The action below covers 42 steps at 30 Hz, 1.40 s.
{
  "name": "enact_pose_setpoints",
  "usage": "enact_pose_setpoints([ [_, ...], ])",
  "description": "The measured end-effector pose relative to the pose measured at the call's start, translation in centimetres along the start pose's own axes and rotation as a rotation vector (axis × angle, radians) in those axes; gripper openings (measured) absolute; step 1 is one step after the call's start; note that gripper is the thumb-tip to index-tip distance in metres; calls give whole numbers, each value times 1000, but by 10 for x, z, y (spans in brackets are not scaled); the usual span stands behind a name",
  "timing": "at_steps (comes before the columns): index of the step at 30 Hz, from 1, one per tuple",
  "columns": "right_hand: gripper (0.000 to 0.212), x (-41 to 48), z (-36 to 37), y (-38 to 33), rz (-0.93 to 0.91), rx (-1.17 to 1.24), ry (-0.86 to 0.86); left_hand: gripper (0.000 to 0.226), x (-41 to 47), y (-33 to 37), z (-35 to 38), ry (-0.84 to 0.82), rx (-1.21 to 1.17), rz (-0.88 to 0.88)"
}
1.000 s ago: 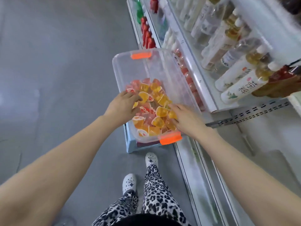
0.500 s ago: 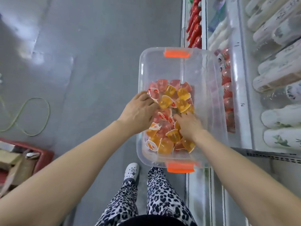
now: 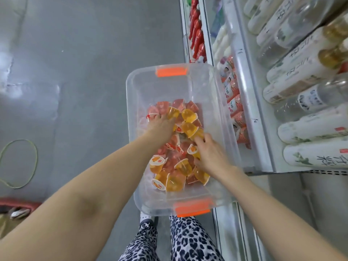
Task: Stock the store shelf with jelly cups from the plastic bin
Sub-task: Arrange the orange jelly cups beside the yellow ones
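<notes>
A clear plastic bin with orange handle clips stands on the floor beside the shelf. Inside lies a heap of orange and pink jelly cups. My left hand is pressed palm-down into the far part of the heap, fingers curled among the cups. My right hand reaches into the right side of the heap, fingertips touching orange cups. Whether either hand has closed around a cup is hidden by the hands themselves. The store shelf runs along the right, its lower tier lined with pink jelly cups.
White and clear bottles fill the upper shelf at the right. Red bottles stand on the low shelf beyond the bin. Grey floor spreads to the left, with a green cord loop and a red crate. My patterned trouser legs stand below the bin.
The view has swung down over the bin. My left hand has pushed farther into the heap's far end, and my right hand has shifted along its right side.
</notes>
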State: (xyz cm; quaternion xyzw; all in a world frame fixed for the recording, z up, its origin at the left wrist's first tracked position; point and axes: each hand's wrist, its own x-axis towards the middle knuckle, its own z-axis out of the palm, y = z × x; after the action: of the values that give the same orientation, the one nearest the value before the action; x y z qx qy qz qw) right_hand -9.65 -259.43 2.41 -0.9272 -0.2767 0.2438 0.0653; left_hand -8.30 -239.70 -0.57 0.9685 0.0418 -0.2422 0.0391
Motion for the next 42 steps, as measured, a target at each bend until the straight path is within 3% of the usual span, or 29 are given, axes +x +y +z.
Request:
enact_pose_setpoints([
  [6, 51, -3, -1, 2, 40, 81, 54, 43, 10, 3, 10, 18, -41, -9],
  [15, 47, -45, -17, -11, 67, 166, 205, 48, -23, -1, -17, 127, -173, 57],
  [19, 55, -81, -29, -20, 110, 231, 283, 49, -59, 0, -36, 204, -299, 141],
  [22, 43, -110, -33, -25, 180, 231, 388, 49, -89, 5, -48, 243, -321, 237],
  [29, 38, -213, -43, -34, 342, 252, 674, 40, -163, 49, -77, 272, -292, 473],
  [33, 39, -291, -48, -34, 458, 279, 889, 37, -204, 98, -95, 298, -338, 700],
  [42, 37, -446, -79, -21, 674, 167, 1175, 38, -293, 220, -131, 359, -329, 1092],
])
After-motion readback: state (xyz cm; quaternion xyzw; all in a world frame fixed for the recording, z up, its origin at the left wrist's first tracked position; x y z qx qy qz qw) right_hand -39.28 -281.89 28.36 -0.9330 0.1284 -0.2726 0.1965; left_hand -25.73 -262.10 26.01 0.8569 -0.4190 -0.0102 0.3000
